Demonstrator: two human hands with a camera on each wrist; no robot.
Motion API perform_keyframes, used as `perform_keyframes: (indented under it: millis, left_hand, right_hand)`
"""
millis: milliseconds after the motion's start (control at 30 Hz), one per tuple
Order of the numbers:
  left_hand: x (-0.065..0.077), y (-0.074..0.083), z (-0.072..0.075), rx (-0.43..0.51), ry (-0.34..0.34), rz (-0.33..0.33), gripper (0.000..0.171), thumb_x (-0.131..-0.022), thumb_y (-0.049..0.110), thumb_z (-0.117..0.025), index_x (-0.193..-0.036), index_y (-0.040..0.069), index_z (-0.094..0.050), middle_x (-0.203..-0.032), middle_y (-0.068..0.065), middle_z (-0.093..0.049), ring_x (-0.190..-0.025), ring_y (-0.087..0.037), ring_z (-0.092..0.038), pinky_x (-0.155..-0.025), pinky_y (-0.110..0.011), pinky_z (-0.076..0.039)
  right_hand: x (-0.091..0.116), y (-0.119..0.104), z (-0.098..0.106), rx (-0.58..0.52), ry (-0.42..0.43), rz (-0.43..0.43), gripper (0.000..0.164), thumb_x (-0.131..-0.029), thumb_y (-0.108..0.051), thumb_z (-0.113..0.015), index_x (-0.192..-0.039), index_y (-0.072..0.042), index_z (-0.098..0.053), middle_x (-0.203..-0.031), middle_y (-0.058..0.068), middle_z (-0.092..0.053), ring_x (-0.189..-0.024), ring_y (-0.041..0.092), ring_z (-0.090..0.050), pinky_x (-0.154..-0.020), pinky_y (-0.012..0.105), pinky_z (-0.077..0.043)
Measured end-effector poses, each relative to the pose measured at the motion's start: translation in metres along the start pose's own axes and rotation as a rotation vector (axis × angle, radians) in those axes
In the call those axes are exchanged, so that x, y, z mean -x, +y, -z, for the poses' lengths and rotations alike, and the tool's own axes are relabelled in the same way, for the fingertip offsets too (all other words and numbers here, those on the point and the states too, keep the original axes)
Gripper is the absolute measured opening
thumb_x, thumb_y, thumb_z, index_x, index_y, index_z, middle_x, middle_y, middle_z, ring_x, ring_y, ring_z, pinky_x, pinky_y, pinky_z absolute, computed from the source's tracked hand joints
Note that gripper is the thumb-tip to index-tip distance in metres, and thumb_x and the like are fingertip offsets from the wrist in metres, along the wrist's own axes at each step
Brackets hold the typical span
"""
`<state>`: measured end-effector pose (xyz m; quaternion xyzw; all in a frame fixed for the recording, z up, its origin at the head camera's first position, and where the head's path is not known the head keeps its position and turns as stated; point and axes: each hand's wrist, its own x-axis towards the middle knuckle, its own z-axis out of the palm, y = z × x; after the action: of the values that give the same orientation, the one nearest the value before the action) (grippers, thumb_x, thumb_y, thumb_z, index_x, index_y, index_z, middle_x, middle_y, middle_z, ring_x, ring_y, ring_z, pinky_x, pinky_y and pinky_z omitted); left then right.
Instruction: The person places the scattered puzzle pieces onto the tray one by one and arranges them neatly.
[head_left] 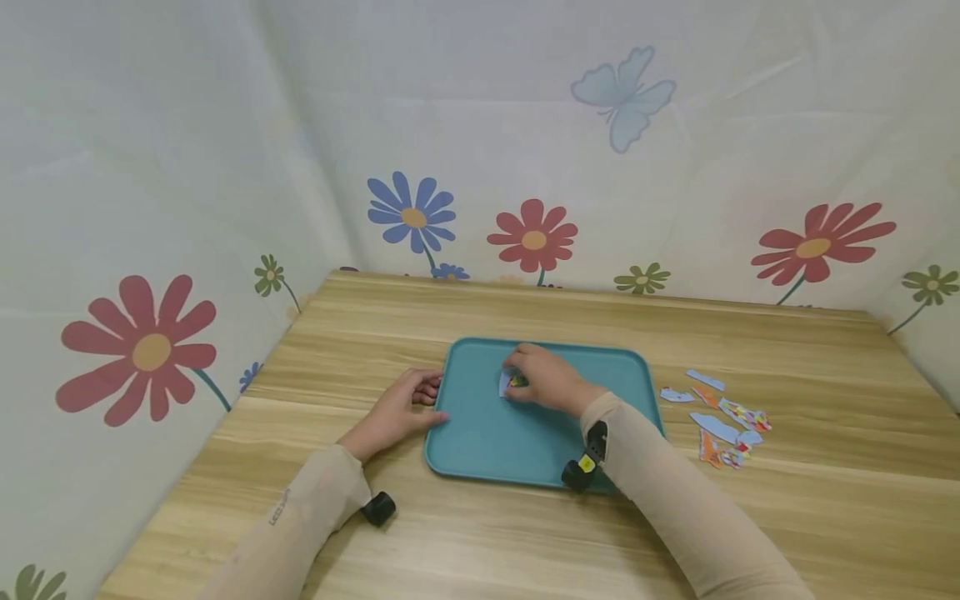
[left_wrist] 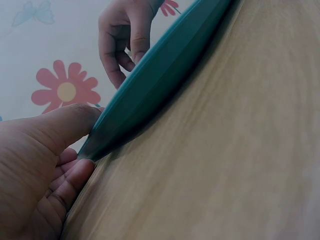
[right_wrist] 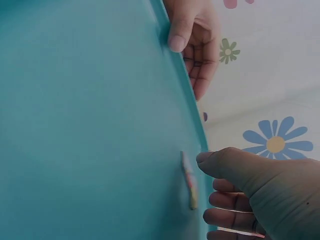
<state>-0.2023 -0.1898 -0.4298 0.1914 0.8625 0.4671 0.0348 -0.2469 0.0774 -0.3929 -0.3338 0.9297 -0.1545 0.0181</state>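
A teal rectangular tray (head_left: 480, 442) lies on the wooden table. At its left edge my left hand (head_left: 401, 412) grips the rim, thumb (right_wrist: 178, 40) over the inner side and fingers curled along the outside. Over the back middle of the tray is my right hand (head_left: 551, 379), thumb and fingers spread around a small flat picture piece (head_left: 505, 385). The piece is light blue with a multicoloured print, partly covered by the hand in the head view. From the right wrist, the piece lies on the tray, with the right thumb (right_wrist: 225, 162) close beside it.
To the right of the tray, several irregular picture pieces (head_left: 714, 427) in light blue, orange and mixed colours lie loosely on the wooden table (head_left: 465, 533). A white curtain (head_left: 480, 125) printed with flowers hangs behind the table and along its sides.
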Motion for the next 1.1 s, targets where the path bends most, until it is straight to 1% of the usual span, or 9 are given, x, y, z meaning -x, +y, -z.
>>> perform_keyframes:
  millis: [133, 267, 467, 600, 700, 900, 1100]
  left_hand:
    - [0.000, -0.002, 0.000, -0.004, -0.004, 0.001, 0.067, -0.081, 0.009, -0.077, -0.137, -0.007, -0.043, -0.123, -0.021, -0.052, -0.104, -0.026, -0.056, -0.092, -0.035, -0.053]
    - [0.000, -0.004, 0.000, -0.001, -0.005, 0.006, 0.066, -0.081, 0.011, -0.077, -0.136, -0.006, -0.043, -0.123, -0.020, -0.051, -0.105, -0.026, -0.055, -0.093, -0.036, -0.052]
    - [0.001, -0.007, 0.000, -0.002, -0.006, 0.010, 0.067, -0.082, 0.012, -0.077, -0.137, -0.006, -0.044, -0.123, -0.021, -0.051, -0.105, -0.027, -0.055, -0.093, -0.038, -0.052]
    - [0.001, -0.009, -0.001, -0.008, -0.003, 0.003, 0.066, -0.081, 0.011, -0.077, -0.136, -0.006, -0.044, -0.123, -0.020, -0.051, -0.104, -0.026, -0.056, -0.092, -0.036, -0.053]
    - [0.001, -0.009, -0.002, -0.002, -0.003, 0.001, 0.066, -0.081, 0.010, -0.077, -0.136, -0.006, -0.044, -0.123, -0.020, -0.051, -0.104, -0.026, -0.056, -0.092, -0.035, -0.053]
    - [0.001, -0.010, -0.003, -0.002, -0.009, 0.004, 0.067, -0.081, 0.011, -0.077, -0.137, -0.005, -0.043, -0.123, -0.020, -0.051, -0.105, -0.026, -0.055, -0.092, -0.034, -0.053]
    - [-0.003, -0.011, -0.001, -0.015, -0.001, -0.015, 0.066, -0.081, 0.010, -0.077, -0.136, -0.006, -0.044, -0.122, -0.020, -0.052, -0.104, -0.025, -0.056, -0.091, -0.033, -0.053]
  right_hand:
    - [0.002, -0.003, 0.008, 0.018, 0.009, 0.012, 0.044, -0.088, -0.027, -0.071, -0.124, -0.003, -0.062, -0.119, 0.012, -0.061, -0.108, 0.023, -0.059, -0.101, 0.040, -0.050]
    - [0.005, -0.007, 0.018, 0.037, 0.025, 0.036, 0.042, -0.089, -0.025, -0.069, -0.123, -0.002, -0.063, -0.118, 0.012, -0.061, -0.107, 0.024, -0.060, -0.099, 0.040, -0.051]
    - [0.010, -0.011, 0.030, 0.044, 0.016, 0.006, 0.045, -0.089, -0.029, -0.069, -0.126, -0.005, -0.061, -0.121, 0.010, -0.060, -0.111, 0.023, -0.059, -0.101, 0.039, -0.050]
    - [0.017, -0.013, 0.038, 0.044, 0.022, -0.006, 0.047, -0.088, -0.030, -0.070, -0.127, -0.007, -0.061, -0.123, 0.010, -0.060, -0.113, 0.023, -0.059, -0.102, 0.039, -0.050]
    - [0.025, -0.014, 0.045, 0.051, 0.037, -0.004, 0.047, -0.087, -0.030, -0.071, -0.127, -0.008, -0.061, -0.124, 0.009, -0.060, -0.111, 0.023, -0.059, -0.099, 0.040, -0.052]
    - [0.044, -0.012, 0.059, 0.067, 0.074, -0.008, 0.047, -0.086, -0.032, -0.073, -0.126, -0.010, -0.061, -0.121, 0.008, -0.062, -0.102, 0.021, -0.062, -0.088, 0.037, -0.057]
    - [0.061, -0.003, 0.072, 0.092, 0.149, 0.014, 0.047, -0.084, -0.029, -0.075, -0.123, -0.006, -0.063, -0.115, 0.009, -0.064, -0.096, 0.022, -0.064, -0.083, 0.038, -0.058]
